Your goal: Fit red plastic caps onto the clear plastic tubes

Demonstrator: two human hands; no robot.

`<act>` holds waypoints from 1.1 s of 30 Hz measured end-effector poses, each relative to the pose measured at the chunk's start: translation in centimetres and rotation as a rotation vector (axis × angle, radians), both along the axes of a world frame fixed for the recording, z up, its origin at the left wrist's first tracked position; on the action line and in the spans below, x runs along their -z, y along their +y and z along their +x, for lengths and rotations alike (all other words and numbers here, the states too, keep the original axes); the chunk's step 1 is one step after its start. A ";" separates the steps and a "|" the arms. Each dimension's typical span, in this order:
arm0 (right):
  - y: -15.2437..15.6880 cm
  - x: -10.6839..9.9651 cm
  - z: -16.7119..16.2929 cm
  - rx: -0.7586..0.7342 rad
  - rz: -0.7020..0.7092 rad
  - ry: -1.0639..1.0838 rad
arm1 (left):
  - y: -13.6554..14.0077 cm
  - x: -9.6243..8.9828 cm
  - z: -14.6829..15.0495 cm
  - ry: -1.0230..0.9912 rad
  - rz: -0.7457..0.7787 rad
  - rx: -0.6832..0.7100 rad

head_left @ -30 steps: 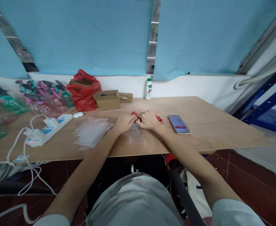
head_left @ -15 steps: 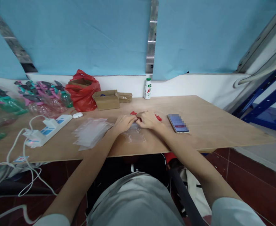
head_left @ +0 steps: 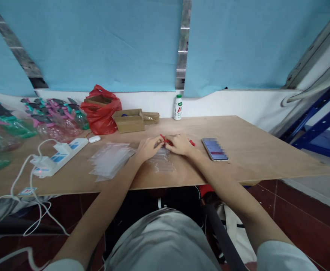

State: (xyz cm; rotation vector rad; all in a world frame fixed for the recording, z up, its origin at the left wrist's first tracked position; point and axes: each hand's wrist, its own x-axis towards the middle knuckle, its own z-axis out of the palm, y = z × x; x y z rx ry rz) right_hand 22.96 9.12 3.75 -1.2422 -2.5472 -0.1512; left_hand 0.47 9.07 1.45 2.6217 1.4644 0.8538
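Note:
My left hand (head_left: 149, 148) and my right hand (head_left: 181, 144) meet over the middle of the table, fingertips bent in and pinching. Between them shows a small red piece (head_left: 169, 142), too small to identify, and both hands appear closed on it. Another red piece (head_left: 192, 142) lies just beyond my right hand. Below my fingers, rows of thin clear plastic sticks (head_left: 164, 165) lie side by side on the wood, partly hidden by my hands. To the left of my left forearm is a spread stack of clear plastic bags (head_left: 111, 160).
A phone (head_left: 215, 149) lies to the right. A white power strip (head_left: 60, 158) with cables is at the left, near several spray bottles (head_left: 52, 128). Behind stand a red plastic bag (head_left: 101, 118), a cardboard box (head_left: 129, 123) and a white bottle (head_left: 177, 108).
My fingers have shifted slightly, and more red now shows between the two hands. The whole view has moved a little; other things lie as before.

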 end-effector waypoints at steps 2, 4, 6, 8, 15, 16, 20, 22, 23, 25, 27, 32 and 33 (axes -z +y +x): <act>-0.1 -0.1 -0.1 0.004 0.000 0.001 | -0.1 -0.1 0.0 0.014 -0.014 -0.005; -0.3 -0.1 -0.2 -0.001 0.012 0.011 | -0.2 -0.2 0.1 0.031 -0.029 -0.007; -0.4 -0.2 -0.4 -0.005 0.025 0.021 | -0.2 -0.2 0.1 0.055 -0.038 0.003; -0.5 -0.2 -0.5 0.004 0.036 0.021 | -0.1 -0.1 0.0 0.079 -0.035 0.018; -0.8 -0.3 -1.2 0.106 0.036 -0.033 | 0.3 0.2 -0.1 0.030 0.028 0.107; -0.8 -0.3 -1.3 0.105 0.038 -0.033 | 0.3 0.2 -0.1 0.022 0.035 0.113; -0.8 -0.1 -1.5 0.074 0.058 -0.026 | 0.5 0.3 -0.1 0.015 0.029 0.144; -0.8 0.0 -1.6 0.061 0.063 -0.023 | 0.7 0.3 -0.1 0.017 0.013 0.164; -0.7 0.1 -1.6 0.061 0.063 -0.022 | 0.8 0.3 -0.1 0.019 0.006 0.172; -0.6 0.2 -1.6 0.065 0.062 -0.028 | 0.9 0.4 -0.1 0.024 -0.001 0.184; -0.5 0.3 -1.6 0.060 0.069 -0.037 | 1.0 0.4 -0.2 0.027 0.003 0.190; -0.1 0.4 -1.3 0.000 0.105 -0.046 | 1.0 0.4 -0.1 0.029 0.010 0.192; 0.0 0.4 -1.2 -0.017 0.111 -0.042 | 1.0 0.4 -0.1 0.030 0.007 0.187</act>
